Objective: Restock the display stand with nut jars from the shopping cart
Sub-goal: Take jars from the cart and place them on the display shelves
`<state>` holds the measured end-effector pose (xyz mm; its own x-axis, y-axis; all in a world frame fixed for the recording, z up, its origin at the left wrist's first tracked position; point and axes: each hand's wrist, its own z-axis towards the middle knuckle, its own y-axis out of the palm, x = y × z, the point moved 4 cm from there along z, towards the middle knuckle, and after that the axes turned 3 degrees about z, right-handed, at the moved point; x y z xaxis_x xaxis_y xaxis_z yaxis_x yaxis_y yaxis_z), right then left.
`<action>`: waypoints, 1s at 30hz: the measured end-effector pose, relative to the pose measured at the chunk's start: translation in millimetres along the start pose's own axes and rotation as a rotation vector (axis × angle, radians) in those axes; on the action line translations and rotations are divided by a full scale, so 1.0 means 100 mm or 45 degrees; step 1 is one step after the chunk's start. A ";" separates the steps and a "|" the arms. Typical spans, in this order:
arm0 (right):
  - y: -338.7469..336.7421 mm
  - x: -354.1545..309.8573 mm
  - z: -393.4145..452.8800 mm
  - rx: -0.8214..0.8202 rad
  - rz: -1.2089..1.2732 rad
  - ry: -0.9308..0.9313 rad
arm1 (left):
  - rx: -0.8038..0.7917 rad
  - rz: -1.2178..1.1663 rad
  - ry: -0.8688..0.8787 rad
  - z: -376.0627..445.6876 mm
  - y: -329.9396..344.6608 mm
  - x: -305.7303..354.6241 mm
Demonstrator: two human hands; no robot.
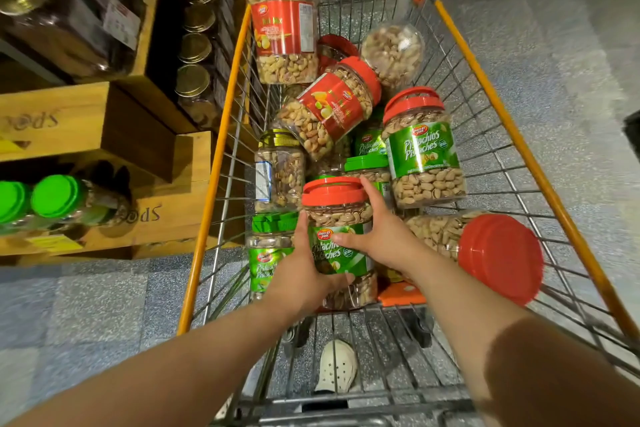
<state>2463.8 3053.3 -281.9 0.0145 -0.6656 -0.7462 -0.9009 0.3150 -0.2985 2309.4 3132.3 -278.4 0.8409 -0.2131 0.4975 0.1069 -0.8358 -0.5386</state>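
We have both hands on one pistachio jar (341, 236) at the near end of the cart (526, 163), and the move to come turns on how that jar sits between them. It stands roughly upright, its long axis running from the red lid (332, 191) at the far, upper end down to the nut-filled base nearest us. Our left hand (304, 270) wraps the lower left side, thumb curled round the front below the label; our right hand (377, 236) clasps the upper right side, fingers reaching up beside the lid and thumb lying across the label. So the grip is two-handed and closed on the jar, one hand low and one high, on opposite flanks. Whether the jar has left the pile or yet rests on the jars beneath, we cannot tell. The stand (104, 128), wooden crates with green-lidded jars (55, 198) lying in one low compartment, lies to our left, just beside the cart's orange rim. We judge the jar must therefore rise along its own axis to clear the wire side and its neighbours, a green-lidded jar (270, 253) touching on the left and a toppled red-lidded jar (485, 250) close on the right, then swing leftward. The left hand is the nearer to the stand and would lead.
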 end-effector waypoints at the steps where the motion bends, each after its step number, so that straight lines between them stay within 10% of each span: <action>1: -0.01 0.00 0.00 0.011 0.010 0.000 | -0.007 -0.008 -0.003 0.00 0.01 0.00; 30: -0.42 -1.12 -1.25 0.335 0.189 -0.337 | 0.413 -0.220 0.485 -1.16 -0.91 0.68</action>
<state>2445.8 3029.7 -111.1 0.0348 -0.4130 -0.9101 -0.7604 0.5800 -0.2923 2295.6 3134.9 -116.5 0.5508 -0.3052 0.7769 0.4361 -0.6884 -0.5796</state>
